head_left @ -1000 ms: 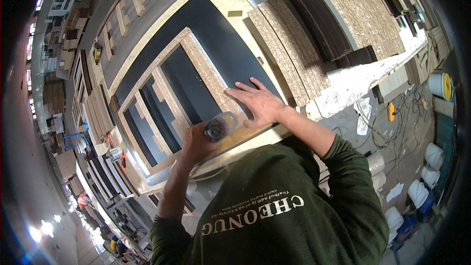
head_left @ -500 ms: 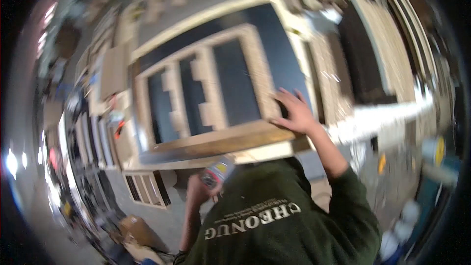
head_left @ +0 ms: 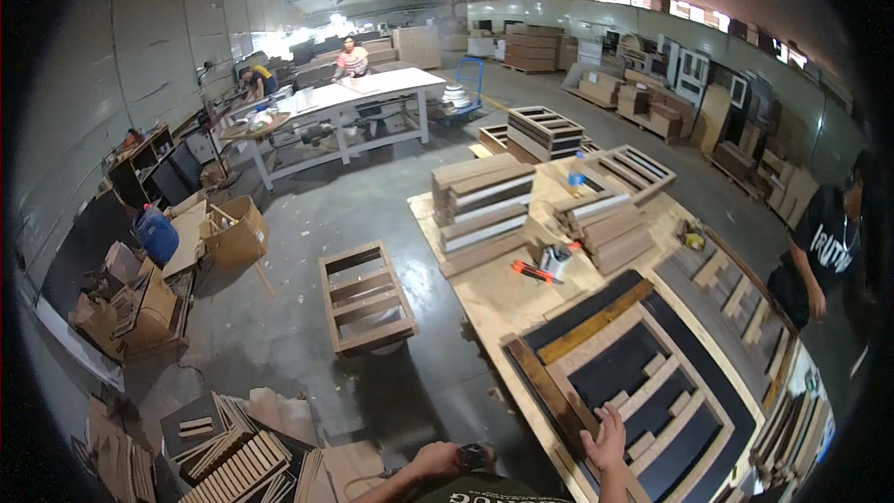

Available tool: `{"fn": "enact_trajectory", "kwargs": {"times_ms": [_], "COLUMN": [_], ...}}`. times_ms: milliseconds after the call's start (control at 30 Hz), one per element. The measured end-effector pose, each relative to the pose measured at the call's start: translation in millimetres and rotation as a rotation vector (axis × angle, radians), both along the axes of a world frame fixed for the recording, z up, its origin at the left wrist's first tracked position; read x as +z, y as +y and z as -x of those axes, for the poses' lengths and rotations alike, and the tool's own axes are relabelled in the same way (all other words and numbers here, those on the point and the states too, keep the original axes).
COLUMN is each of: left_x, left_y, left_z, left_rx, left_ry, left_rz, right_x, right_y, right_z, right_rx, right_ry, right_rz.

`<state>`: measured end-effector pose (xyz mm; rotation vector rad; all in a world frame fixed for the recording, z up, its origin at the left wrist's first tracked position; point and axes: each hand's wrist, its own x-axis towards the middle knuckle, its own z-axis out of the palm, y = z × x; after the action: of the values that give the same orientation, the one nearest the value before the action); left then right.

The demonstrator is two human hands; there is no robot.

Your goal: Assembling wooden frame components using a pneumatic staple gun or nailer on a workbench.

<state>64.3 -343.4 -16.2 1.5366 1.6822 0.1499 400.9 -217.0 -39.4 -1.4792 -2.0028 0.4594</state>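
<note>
My left hand (head_left: 440,459) is low in front of my body. It is closed round a small dark object (head_left: 475,455) whose kind I cannot make out. Over the wooden workbench (head_left: 489,317), my right hand (head_left: 607,440) has its fingers spread and holds nothing. It is beside a slatted wooden frame (head_left: 712,410); whether it touches the wood I cannot tell. The frame lies on a black panel (head_left: 731,377), with a brown strip (head_left: 549,387) along the side nearest me and another stained strip (head_left: 596,321) across its far end.
Stacked boards (head_left: 484,200) and an orange-handled tool (head_left: 533,270) are on the bench. A slatted frame (head_left: 368,298) stands on the floor to the left. A co-worker in a black shirt (head_left: 824,247) stands at the right. Cardboard boxes (head_left: 235,231) and a white table (head_left: 372,86) are farther off.
My view has swung up and left from the bench to the wider workshop. My right hand has come away from the frame's corner, and my left hand still grips its object.
</note>
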Motion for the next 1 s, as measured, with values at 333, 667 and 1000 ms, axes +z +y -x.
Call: {"fn": "enact_trajectory", "kwargs": {"times_ms": [333, 667, 1000], "left_x": [-39, -32, 111], "left_y": [22, 134, 332], "left_z": [74, 88, -6], "left_rx": [0.063, 0.096, -0.252], "left_ry": [0.087, -0.086, -0.082], "left_rz": [0.100, -0.119, -0.276], "right_x": [-24, -31, -67], "right_y": [103, 231, 284], "right_z": [-8, -121, -154], "right_rx": [0.009, -0.589, -0.690], "right_ry": [-0.040, -0.273, -0.087], "right_rz": [-0.060, 0.037, 0.050]}}
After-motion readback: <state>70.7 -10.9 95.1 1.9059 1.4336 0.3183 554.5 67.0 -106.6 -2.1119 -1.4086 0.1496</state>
